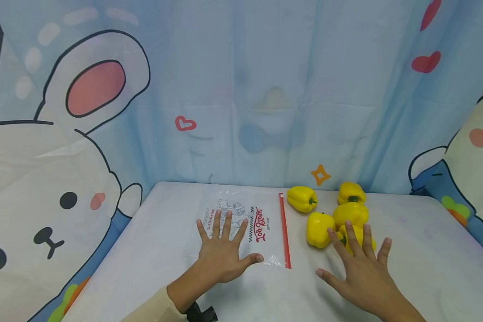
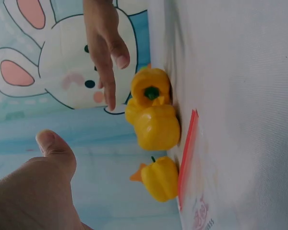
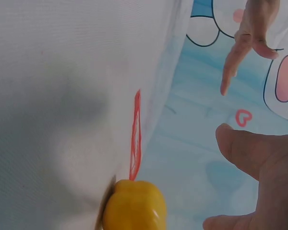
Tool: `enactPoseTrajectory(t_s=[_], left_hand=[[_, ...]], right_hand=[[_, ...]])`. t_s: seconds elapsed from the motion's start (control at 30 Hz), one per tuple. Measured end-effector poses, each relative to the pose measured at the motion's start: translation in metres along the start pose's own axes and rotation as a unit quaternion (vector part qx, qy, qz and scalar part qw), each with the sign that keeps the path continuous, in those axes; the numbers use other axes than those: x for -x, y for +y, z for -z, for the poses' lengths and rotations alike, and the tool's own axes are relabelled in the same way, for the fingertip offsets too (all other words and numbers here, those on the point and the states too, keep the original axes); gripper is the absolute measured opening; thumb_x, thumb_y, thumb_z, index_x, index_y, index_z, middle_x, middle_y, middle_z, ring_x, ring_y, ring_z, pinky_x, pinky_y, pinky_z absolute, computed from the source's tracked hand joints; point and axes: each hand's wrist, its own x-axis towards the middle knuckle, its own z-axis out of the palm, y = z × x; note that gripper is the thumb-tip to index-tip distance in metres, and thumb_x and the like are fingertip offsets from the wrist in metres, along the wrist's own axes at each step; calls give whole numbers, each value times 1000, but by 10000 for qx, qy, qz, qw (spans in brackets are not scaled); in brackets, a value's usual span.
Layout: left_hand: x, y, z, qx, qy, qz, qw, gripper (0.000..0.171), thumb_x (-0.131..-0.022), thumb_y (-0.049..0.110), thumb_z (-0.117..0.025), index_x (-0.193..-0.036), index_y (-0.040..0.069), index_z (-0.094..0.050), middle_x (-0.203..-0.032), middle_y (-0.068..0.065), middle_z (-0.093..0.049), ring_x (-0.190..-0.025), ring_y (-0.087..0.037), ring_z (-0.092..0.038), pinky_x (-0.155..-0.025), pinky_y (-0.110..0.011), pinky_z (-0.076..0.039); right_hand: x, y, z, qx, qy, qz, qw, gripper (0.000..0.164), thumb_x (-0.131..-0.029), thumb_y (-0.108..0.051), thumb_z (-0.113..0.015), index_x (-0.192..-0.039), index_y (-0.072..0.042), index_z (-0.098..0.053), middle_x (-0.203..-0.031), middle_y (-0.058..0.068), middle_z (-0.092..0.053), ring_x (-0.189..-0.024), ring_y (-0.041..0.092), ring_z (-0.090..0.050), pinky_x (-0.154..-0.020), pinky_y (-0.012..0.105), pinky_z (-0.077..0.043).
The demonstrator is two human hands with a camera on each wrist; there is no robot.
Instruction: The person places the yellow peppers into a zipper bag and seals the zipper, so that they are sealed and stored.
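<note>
My left hand [image 1: 221, 257] is held over a clear zip bag [image 1: 265, 250] with red print and a red zip edge, its fingers straight and spread. In the wrist views that hand hovers above the table. My right hand [image 1: 364, 275], also spread, hovers in front of several yellow bell peppers; its fingertips overlap the nearest pepper [image 1: 356, 237] in the head view. Another pepper [image 1: 320, 230] lies beside the bag, with one [image 1: 302, 199] behind it. Farther right are a pepper [image 1: 351, 214] and one at the back [image 1: 351, 193]. Neither hand holds anything.
A white-covered table [image 1: 418, 250] carries the bag and peppers. Behind it hangs a light blue curtain [image 1: 265, 89] with cartoon rabbits and hearts. A black strap piece [image 1: 201, 313] shows at the left wrist, by a beige sleeve [image 1: 157, 308].
</note>
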Motion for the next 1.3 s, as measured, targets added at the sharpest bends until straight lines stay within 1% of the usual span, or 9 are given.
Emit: enactPoseTrajectory(t_s=[0.37, 0.47, 0.57, 0.67, 0.83, 0.9, 0.97, 1.1, 1.3], left_hand=[[-5, 1, 3, 107, -20, -71, 9999, 92, -84, 86, -23, -158, 31, -17, -164, -16, -13, -152, -44, -3, -110, -77, -7], [-9, 2, 3, 247, 5, -184, 9995, 88, -88, 81, -27, -157, 28, -24, -162, -15, -23, -151, -43, -15, -113, -72, -17], [-17, 7, 1, 587, 173, -489, 9969, 72, -95, 68, -38, -150, 22, -43, -147, -10, -52, -137, -33, -48, -106, -54, -43], [-31, 14, -1, 1383, 414, -799, 9863, 47, -99, 50, -47, -131, 19, -64, -115, 1, -73, -102, -16, -68, -79, -31, -55], [-72, 34, -8, 2907, 609, -789, 9516, 25, -100, 33, -54, -109, 18, -72, -84, 11, -73, -64, -1, -58, -55, -19, -45], [-91, 45, -14, 3100, 597, -579, 9471, 23, -99, 32, -55, -108, 18, -70, -81, 11, -72, -59, -2, -54, -52, -21, -44], [-110, 55, -21, 3090, 447, -310, 9495, 23, -99, 33, -56, -113, 19, -67, -83, 9, -71, -57, -7, -55, -50, -23, -45], [-136, 68, -37, 2238, -151, 143, 9744, 42, -94, 45, -62, -129, 21, -59, -103, 3, -69, -78, -14, -61, -67, -28, -53], [-145, 85, -59, 501, -500, 65, 9975, 80, -81, 69, -63, -141, 18, -48, -126, -5, -59, -111, -23, -53, -94, -36, -50]], right_hand=[[1, -1, 2, -213, -54, 225, 9995, 104, -76, -71, -66, -153, -9, -33, -163, 24, 2, -143, 49, 28, -97, 66, 34], [0, -3, 9, -487, -226, 483, 9974, 90, -81, -62, -68, -150, -12, -41, -161, 22, -24, -149, 49, -9, -112, 72, 4], [-2, -6, 17, -933, -564, 538, 9926, 67, -85, -53, -70, -138, -13, -57, -139, 14, -59, -123, 35, -57, -102, 62, -42], [-7, -10, 22, -1398, -839, 407, 9858, 49, -88, -47, -69, -124, -14, -66, -110, 1, -74, -90, 17, -69, -82, 44, -58], [-18, -18, 20, -1781, -592, 645, 9801, 34, -89, -36, -71, -118, -17, -70, -81, -10, -69, -62, 3, -56, -58, 21, -50], [-21, -19, 18, -1948, -499, 697, 9771, 31, -90, -33, -70, -117, -17, -71, -70, -10, -61, -55, 4, -49, -52, 19, -43], [-24, -20, 15, -2116, -463, 682, 9739, 27, -91, -30, -70, -115, -17, -72, -63, -8, -54, -52, 6, -45, -50, 20, -39], [-26, -22, 12, -2367, -576, 622, 9679, 26, -91, -30, -69, -113, -16, -72, -61, -6, -50, -51, 8, -43, -49, 21, -37], [-22, -17, 12, -2341, -610, 555, 9687, 25, -92, -28, -68, -113, -15, -72, -66, -6, -54, -58, 10, -48, -52, 22, -42]])
